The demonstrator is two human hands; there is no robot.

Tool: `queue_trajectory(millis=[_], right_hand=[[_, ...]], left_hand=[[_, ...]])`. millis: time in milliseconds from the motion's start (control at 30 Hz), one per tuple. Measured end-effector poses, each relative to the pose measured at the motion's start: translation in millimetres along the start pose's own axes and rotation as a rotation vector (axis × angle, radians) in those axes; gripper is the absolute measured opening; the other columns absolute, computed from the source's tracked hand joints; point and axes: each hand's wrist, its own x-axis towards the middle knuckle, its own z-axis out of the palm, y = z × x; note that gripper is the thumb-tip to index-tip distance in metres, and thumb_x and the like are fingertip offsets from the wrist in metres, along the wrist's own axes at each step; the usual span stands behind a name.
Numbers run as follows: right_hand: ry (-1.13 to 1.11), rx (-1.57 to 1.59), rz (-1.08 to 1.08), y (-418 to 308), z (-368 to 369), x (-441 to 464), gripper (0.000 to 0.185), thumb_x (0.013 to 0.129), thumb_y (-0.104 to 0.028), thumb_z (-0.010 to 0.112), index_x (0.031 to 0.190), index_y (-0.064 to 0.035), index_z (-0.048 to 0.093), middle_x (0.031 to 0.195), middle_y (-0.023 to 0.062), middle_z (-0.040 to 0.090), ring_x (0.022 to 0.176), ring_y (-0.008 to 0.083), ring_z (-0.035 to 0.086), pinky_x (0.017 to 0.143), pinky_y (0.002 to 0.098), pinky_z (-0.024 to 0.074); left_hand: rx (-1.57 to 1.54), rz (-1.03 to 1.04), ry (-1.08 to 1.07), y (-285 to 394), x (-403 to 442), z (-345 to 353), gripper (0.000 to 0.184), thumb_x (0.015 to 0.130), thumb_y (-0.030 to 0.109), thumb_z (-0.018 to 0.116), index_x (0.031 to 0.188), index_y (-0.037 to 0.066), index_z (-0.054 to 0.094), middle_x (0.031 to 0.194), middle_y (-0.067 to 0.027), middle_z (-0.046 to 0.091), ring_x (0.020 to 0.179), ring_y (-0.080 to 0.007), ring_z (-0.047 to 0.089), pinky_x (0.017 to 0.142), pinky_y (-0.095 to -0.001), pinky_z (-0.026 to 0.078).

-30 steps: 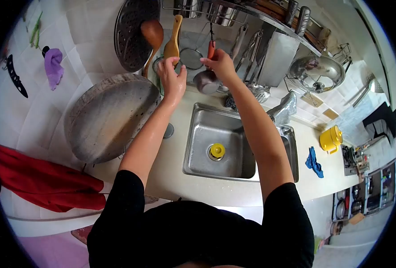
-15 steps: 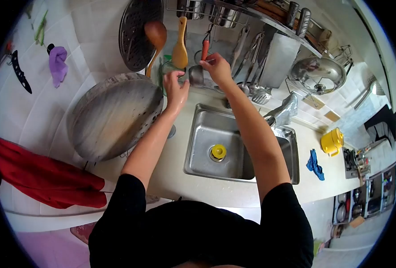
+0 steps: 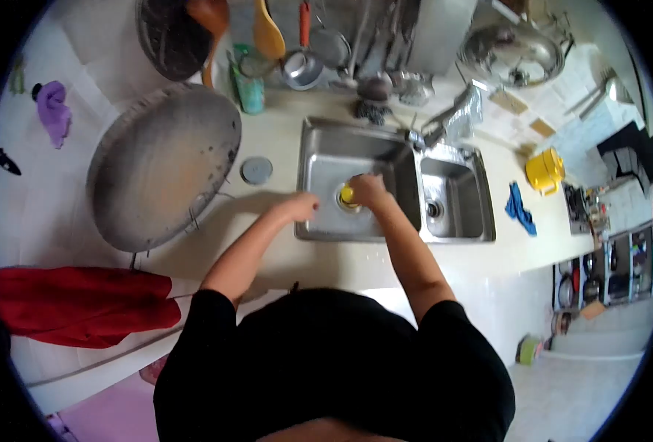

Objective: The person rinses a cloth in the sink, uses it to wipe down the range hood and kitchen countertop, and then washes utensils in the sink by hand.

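Note:
My right hand reaches into the larger basin of the steel sink. Its fingers are closed at the yellow sink strainer sitting over the drain, and they hide part of it. My left hand is above the left rim of that basin, smeared by motion, so its fingers do not show clearly. On the wall behind hangs a small metal ladle with a red handle, apart from both hands.
A large wok leans at the left beside a round grey lid. A green cup stands at the back. The faucet rises behind the sink. At right are a blue cloth and a yellow pitcher.
Both hands have come down from the hanging utensils to the sink. My right hand has left the red-handled ladle and closed at the yellow strainer. The view has tilted downward.

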Motion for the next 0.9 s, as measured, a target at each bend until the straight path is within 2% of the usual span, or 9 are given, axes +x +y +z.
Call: queue_trajectory(millis=[133, 233, 300, 333, 400, 500, 633, 733, 900], right_hand=[[0.095, 1.066, 0.147, 19.6, -46.9, -60.1, 0.037, 0.080, -0.031, 0.058, 0.107, -0.0061, 0.058, 0.103, 0.0169, 0.060, 0.095, 0.0267, 0.059, 0.084, 0.0355, 0.0436], [0.313, 1.887, -0.156, 6.1, -88.1, -106.9, 0.033, 0.086, -0.023, 0.052, 0.108, 0.0013, 0.055, 0.098, 0.0188, 0.061, 0.088, 0.0247, 0.061, 0.079, 0.0346, 0.0462], [0.223, 2.265, -0.340, 10.8, -81.3, -111.4, 0.031, 0.088, -0.021, 0.049, 0.107, 0.0025, 0.055, 0.094, 0.0189, 0.062, 0.084, 0.0214, 0.061, 0.076, 0.0327, 0.0477], [0.149, 1.945, -0.018, 15.3, -72.0, -104.2, 0.031, 0.087, -0.022, 0.051, 0.107, 0.0009, 0.055, 0.092, 0.0163, 0.063, 0.081, 0.0210, 0.061, 0.076, 0.0308, 0.0474], [0.372, 1.176, 0.202, 6.0, -60.7, -90.0, 0.027, 0.085, -0.019, 0.055, 0.101, 0.0018, 0.058, 0.086, 0.0129, 0.064, 0.079, 0.0159, 0.060, 0.073, 0.0268, 0.0459], [0.403, 1.430, 0.119, -4.9, -98.5, -67.8, 0.023, 0.084, -0.014, 0.058, 0.100, 0.0018, 0.060, 0.085, 0.0071, 0.063, 0.075, 0.0104, 0.056, 0.069, 0.0228, 0.0435], [0.518, 1.492, -0.145, -31.5, -183.5, -16.0, 0.026, 0.085, -0.013, 0.056, 0.105, 0.0040, 0.056, 0.085, 0.0058, 0.062, 0.073, 0.0080, 0.054, 0.065, 0.0201, 0.0417], [0.603, 1.519, -0.209, -43.4, -242.8, 49.3, 0.029, 0.083, -0.012, 0.055, 0.107, 0.0040, 0.055, 0.085, 0.0080, 0.062, 0.073, 0.0124, 0.056, 0.066, 0.0232, 0.0437], [0.988, 1.057, -0.072, -51.2, -299.5, 142.9, 0.034, 0.081, -0.015, 0.053, 0.111, 0.0017, 0.054, 0.094, 0.0081, 0.061, 0.075, 0.0129, 0.056, 0.068, 0.0253, 0.0441]], left_hand=[[-0.093, 0.105, 0.193, 26.1, -25.4, -16.5, 0.037, 0.076, 0.021, 0.063, 0.109, 0.007, 0.055, 0.128, -0.0173, 0.041, 0.104, -0.0291, 0.051, 0.085, -0.0341, 0.042], [-0.691, 0.237, -0.052, 62.0, -37.1, -45.0, 0.033, 0.080, 0.026, 0.060, 0.106, 0.006, 0.057, 0.115, -0.0145, 0.053, 0.094, -0.0234, 0.056, 0.081, -0.0324, 0.044], [-0.404, 0.033, 0.221, 61.3, -31.9, -57.1, 0.028, 0.081, 0.025, 0.059, 0.103, 0.006, 0.059, 0.103, -0.0110, 0.059, 0.086, -0.0194, 0.057, 0.077, -0.0308, 0.045], [-0.263, -0.071, 0.356, 57.1, -28.1, -62.4, 0.026, 0.082, 0.024, 0.059, 0.101, 0.006, 0.060, 0.097, -0.0093, 0.061, 0.082, -0.0175, 0.058, 0.075, -0.0300, 0.046], [-0.596, 0.123, 0.974, 51.5, -21.7, -89.8, 0.017, 0.082, 0.020, 0.059, 0.091, 0.005, 0.061, 0.080, -0.0082, 0.063, 0.073, -0.0137, 0.058, 0.065, -0.0265, 0.045], [-0.332, 0.398, 1.579, 50.2, -28.3, -189.9, 0.020, 0.080, 0.019, 0.061, 0.093, 0.005, 0.056, 0.083, -0.0062, 0.053, 0.074, -0.0172, 0.050, 0.064, -0.0297, 0.041], [-0.134, 0.196, 1.957, 49.5, -22.4, -300.4, 0.042, 0.075, 0.025, 0.065, 0.104, 0.001, 0.048, 0.099, -0.0143, 0.052, 0.091, -0.0315, 0.050, 0.079, -0.0407, 0.039], [-0.129, 0.081, 1.799, 48.6, -14.5, -329.5, 0.051, 0.071, 0.030, 0.068, 0.106, -0.001, 0.046, 0.106, -0.0183, 0.051, 0.100, -0.0351, 0.048, 0.085, -0.0412, 0.038], [-0.087, -0.133, 1.506, 50.5, -28.3, -338.9, 0.040, 0.071, 0.026, 0.068, 0.103, 0.004, 0.056, 0.086, -0.0104, 0.065, 0.077, -0.0247, 0.063, 0.068, -0.0348, 0.048]])
